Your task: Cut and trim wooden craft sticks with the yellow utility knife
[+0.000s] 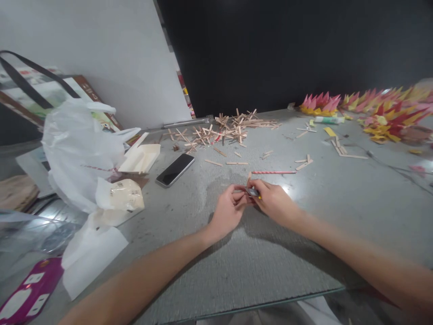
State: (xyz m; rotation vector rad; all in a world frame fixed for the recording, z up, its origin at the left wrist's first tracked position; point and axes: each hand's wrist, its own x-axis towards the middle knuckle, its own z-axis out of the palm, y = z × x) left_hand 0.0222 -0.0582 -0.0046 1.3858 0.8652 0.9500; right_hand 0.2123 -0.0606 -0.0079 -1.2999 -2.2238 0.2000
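Just above the table, near its middle, my two hands meet with their fingertips nearly touching. In my right hand (275, 201) is what looks like a small utility knife (252, 192), grey with a bit of yellow; my fingers hide much of it. My left hand (227, 210) is closed in a pinch, seemingly on a flat wooden craft stick. One pale stick end (249, 176) pokes up between the hands; the rest is covered by fingers. Beyond them lies a red-and-white striped pencil (274, 172), with a few loose craft sticks (237, 163) farther off.
A heap of craft sticks (233, 128) lies at the back. Left stand a phone (175, 170), a white plastic bag (81, 149) and a purple power strip (32, 289). Pink and yellow folded-paper pieces (320, 104) and a glue stick (327, 120) are at back right.
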